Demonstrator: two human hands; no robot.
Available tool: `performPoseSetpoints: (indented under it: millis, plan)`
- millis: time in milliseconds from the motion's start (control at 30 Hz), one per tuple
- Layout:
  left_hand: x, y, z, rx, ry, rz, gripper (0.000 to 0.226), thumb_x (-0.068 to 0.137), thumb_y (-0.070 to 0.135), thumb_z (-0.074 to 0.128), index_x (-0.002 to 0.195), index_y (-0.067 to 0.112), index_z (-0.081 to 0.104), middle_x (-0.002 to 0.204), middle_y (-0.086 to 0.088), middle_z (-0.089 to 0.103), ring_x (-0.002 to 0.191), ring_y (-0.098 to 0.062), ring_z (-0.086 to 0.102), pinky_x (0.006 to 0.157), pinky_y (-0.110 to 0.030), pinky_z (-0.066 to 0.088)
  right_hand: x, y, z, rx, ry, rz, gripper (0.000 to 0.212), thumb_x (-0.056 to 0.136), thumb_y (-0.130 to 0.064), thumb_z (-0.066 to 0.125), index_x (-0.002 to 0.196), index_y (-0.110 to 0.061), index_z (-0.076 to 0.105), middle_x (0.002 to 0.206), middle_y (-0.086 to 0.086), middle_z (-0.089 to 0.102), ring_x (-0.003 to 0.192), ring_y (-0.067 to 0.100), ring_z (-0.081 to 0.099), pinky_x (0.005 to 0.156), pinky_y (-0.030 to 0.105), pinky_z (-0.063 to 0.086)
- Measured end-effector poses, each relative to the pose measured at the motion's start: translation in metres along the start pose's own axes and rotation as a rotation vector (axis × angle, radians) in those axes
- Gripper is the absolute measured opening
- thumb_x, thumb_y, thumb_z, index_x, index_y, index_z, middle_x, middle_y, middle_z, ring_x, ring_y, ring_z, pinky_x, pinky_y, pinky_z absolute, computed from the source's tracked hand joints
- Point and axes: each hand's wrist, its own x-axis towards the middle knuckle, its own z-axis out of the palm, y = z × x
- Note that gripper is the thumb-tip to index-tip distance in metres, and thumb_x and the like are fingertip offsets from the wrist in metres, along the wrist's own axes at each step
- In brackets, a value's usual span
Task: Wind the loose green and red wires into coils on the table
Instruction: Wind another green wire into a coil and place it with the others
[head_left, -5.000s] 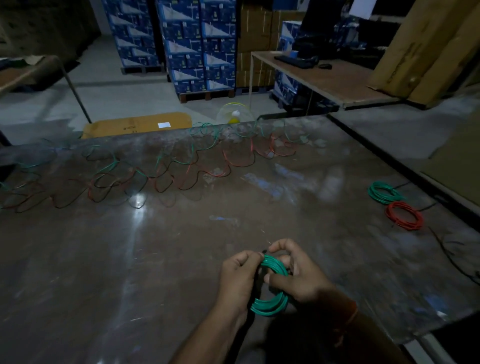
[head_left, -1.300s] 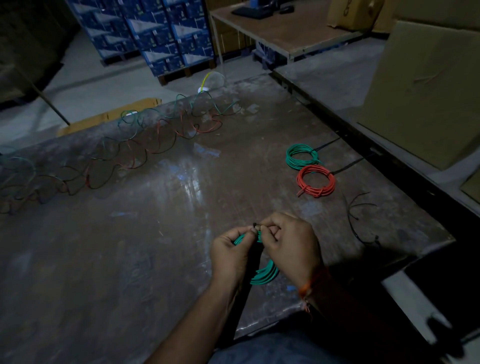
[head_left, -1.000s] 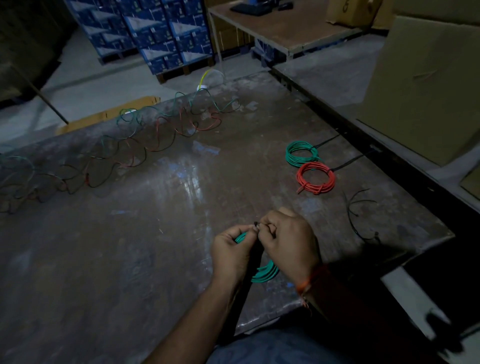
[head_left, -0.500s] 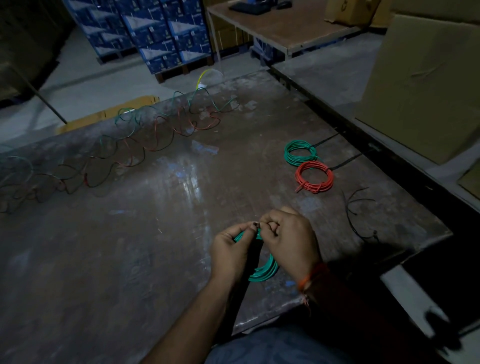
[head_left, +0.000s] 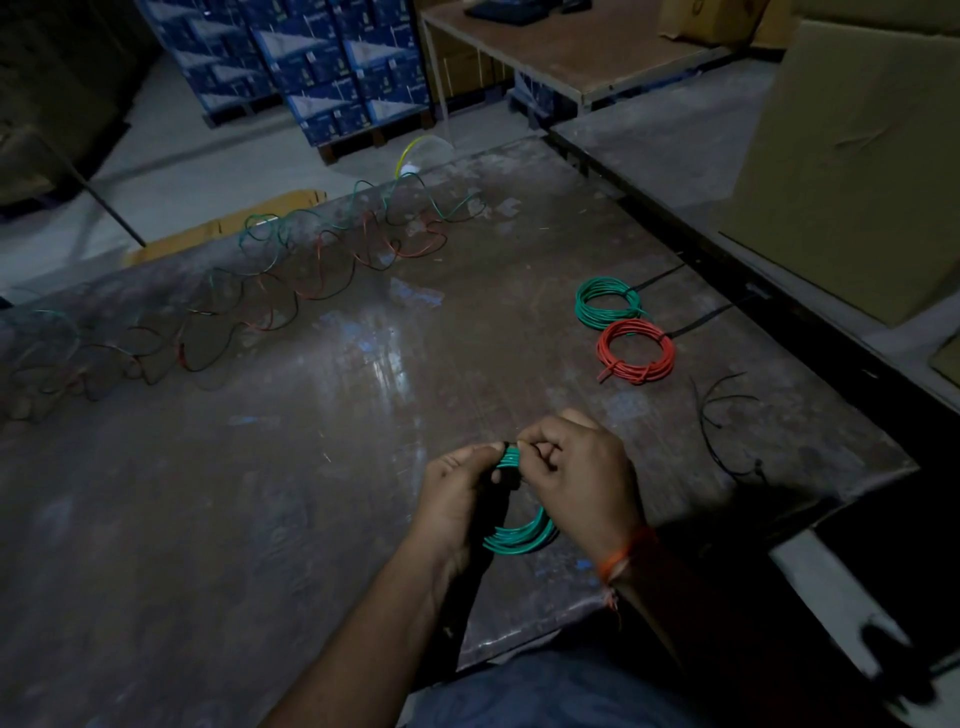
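Note:
A green wire coil hangs between my hands just above the near part of the table. My left hand grips its left side, and my right hand pinches its top, where a dark tie crosses the strands. Much of the coil is hidden behind my fingers. A finished green coil and a finished red coil lie side by side at the right. Loose green and red wires sprawl in loops along the far left of the table.
Thin black ties lie near the table's right corner. A large cardboard box stands on the adjoining surface to the right. Blue cartons are stacked on the floor beyond, next to a wooden desk.
Since five seconds ago the view has swung right and down, bringing the finished coils closer. Over the last second my hands have stayed at the coil's top, fingers shifting slightly.

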Motion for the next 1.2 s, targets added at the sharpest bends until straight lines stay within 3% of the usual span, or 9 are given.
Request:
performPoseSetpoints:
  millis: [100, 200, 500, 633, 767, 867, 1033, 1100, 1200]
  plan:
    - [-0.004, 0.007, 0.001, 0.008, 0.037, -0.037, 0.027, 0.087, 0.000, 0.057, 0.061, 0.003, 0.065, 0.056, -0.010, 0.050, 0.058, -0.023, 0.049, 0.062, -0.031, 0.039, 0.001, 0.000, 0.001, 0.000, -0.008, -0.010, 0.011, 0.081, -0.040, 0.061, 0.087, -0.031, 0.063, 0.083, -0.012, 0.057, 0.066, 0.007, 0.060, 0.058, 0.037, 0.054]
    - [-0.010, 0.012, 0.001, 0.104, 0.083, -0.069, 0.029, 0.088, 0.008, 0.059, 0.061, 0.011, 0.069, 0.048, -0.003, 0.046, 0.047, -0.016, 0.039, 0.050, -0.025, 0.024, 0.001, -0.001, 0.001, -0.005, -0.016, -0.017, 0.013, 0.081, -0.042, 0.061, 0.088, -0.031, 0.064, 0.084, -0.012, 0.058, 0.067, 0.006, 0.061, 0.058, 0.037, 0.054]
    - [-0.015, 0.021, -0.001, 0.136, 0.052, -0.128, 0.014, 0.090, 0.010, 0.058, 0.084, 0.004, 0.069, 0.047, -0.001, 0.046, 0.043, -0.012, 0.045, 0.050, -0.026, 0.026, 0.008, -0.006, -0.002, 0.009, -0.107, -0.018, 0.025, 0.079, -0.050, 0.052, 0.090, -0.033, 0.067, 0.086, -0.014, 0.059, 0.067, 0.005, 0.060, 0.058, 0.036, 0.055]
    - [-0.016, 0.020, 0.000, 0.157, 0.051, -0.141, 0.020, 0.091, 0.010, 0.059, 0.099, -0.005, 0.069, 0.048, -0.001, 0.048, 0.046, -0.012, 0.047, 0.050, -0.026, 0.026, 0.006, -0.010, -0.002, -0.007, -0.087, -0.004, 0.027, 0.080, -0.052, 0.052, 0.091, -0.033, 0.068, 0.086, -0.014, 0.060, 0.069, 0.004, 0.061, 0.059, 0.036, 0.055]
    - [-0.016, 0.021, 0.000, 0.146, 0.069, -0.147, 0.013, 0.089, 0.012, 0.062, 0.083, 0.005, 0.071, 0.048, -0.001, 0.049, 0.046, -0.012, 0.046, 0.051, -0.027, 0.026, 0.002, -0.011, -0.005, 0.044, -0.040, 0.039, 0.024, 0.081, -0.052, 0.060, 0.097, -0.036, 0.065, 0.077, -0.017, 0.062, 0.069, 0.002, 0.062, 0.063, 0.034, 0.057]
    - [-0.015, 0.020, -0.001, 0.142, 0.075, -0.133, 0.013, 0.090, 0.011, 0.060, 0.083, 0.006, 0.071, 0.047, 0.000, 0.049, 0.043, -0.011, 0.042, 0.049, -0.026, 0.026, 0.002, -0.007, -0.006, 0.093, -0.066, 0.076, 0.018, 0.079, -0.050, 0.058, 0.089, -0.037, 0.063, 0.073, -0.016, 0.065, 0.066, 0.005, 0.064, 0.061, 0.037, 0.058]
    - [-0.015, 0.012, -0.001, 0.112, 0.055, -0.053, 0.012, 0.087, 0.008, 0.065, 0.083, 0.000, 0.072, 0.057, -0.010, 0.056, 0.054, -0.019, 0.049, 0.052, -0.026, 0.035, 0.003, -0.005, -0.004, 0.134, -0.106, 0.116, 0.021, 0.077, -0.050, 0.058, 0.090, -0.037, 0.068, 0.074, -0.015, 0.069, 0.066, 0.004, 0.067, 0.062, 0.037, 0.059]
    - [-0.015, 0.009, -0.002, 0.054, 0.024, -0.029, 0.009, 0.085, 0.004, 0.068, 0.085, -0.005, 0.070, 0.068, -0.016, 0.059, 0.067, -0.025, 0.055, 0.063, -0.030, 0.045, 0.002, -0.006, -0.003, 0.130, -0.125, 0.124, 0.021, 0.076, -0.051, 0.059, 0.088, -0.037, 0.069, 0.074, -0.015, 0.070, 0.066, 0.003, 0.067, 0.062, 0.036, 0.059]
    - [-0.015, 0.006, -0.004, 0.049, 0.002, -0.007, 0.024, 0.081, 0.010, 0.073, 0.092, -0.010, 0.070, 0.085, -0.027, 0.061, 0.080, -0.032, 0.054, 0.077, -0.039, 0.044, 0.002, -0.008, -0.004, 0.133, -0.138, 0.126, 0.022, 0.077, -0.053, 0.059, 0.085, -0.035, 0.070, 0.074, -0.015, 0.070, 0.066, 0.002, 0.067, 0.062, 0.036, 0.059]
